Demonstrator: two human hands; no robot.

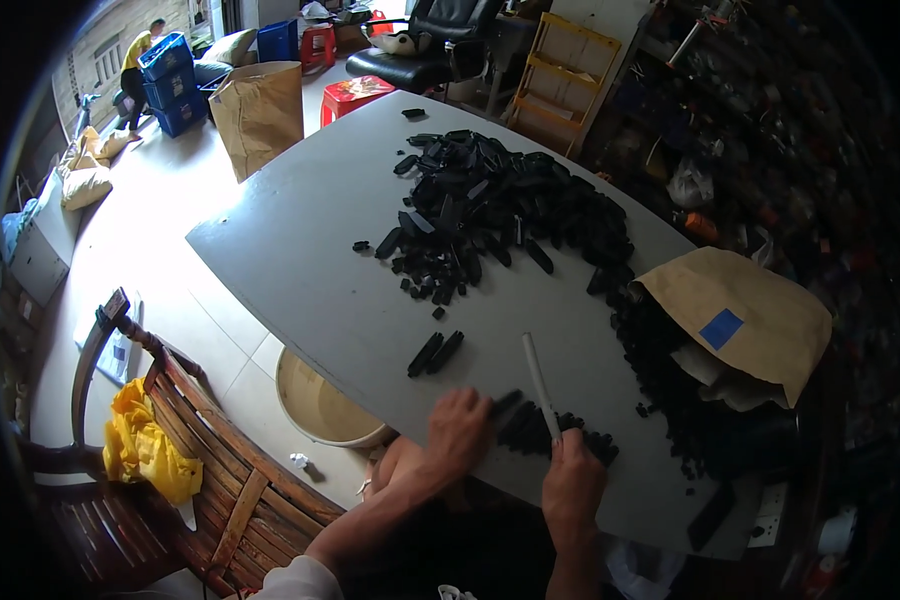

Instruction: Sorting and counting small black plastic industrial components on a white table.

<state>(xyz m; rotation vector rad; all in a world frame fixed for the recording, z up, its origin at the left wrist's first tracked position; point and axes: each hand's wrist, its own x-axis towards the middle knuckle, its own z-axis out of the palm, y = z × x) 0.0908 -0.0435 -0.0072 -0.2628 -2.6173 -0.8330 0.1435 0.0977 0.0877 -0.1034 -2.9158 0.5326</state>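
Observation:
My right hand is closed round the lower end of a thin, pale grey rod that points away from me over the table. Left of it, my left hand has curled fingers, slightly smeared by motion. A blurred, long black piece sticks out at its fingertips and seems gripped there. Between and beyond my hands lies a small heap of black pieces, partly hidden by my right hand. Two long black pieces lie side by side just beyond my left hand.
A big pile of black plastic parts covers the table's far middle. At right, a brown paper bag lies tipped among small black pieces. A round tub and wooden bench stand at left. Far off, a person is near blue crates.

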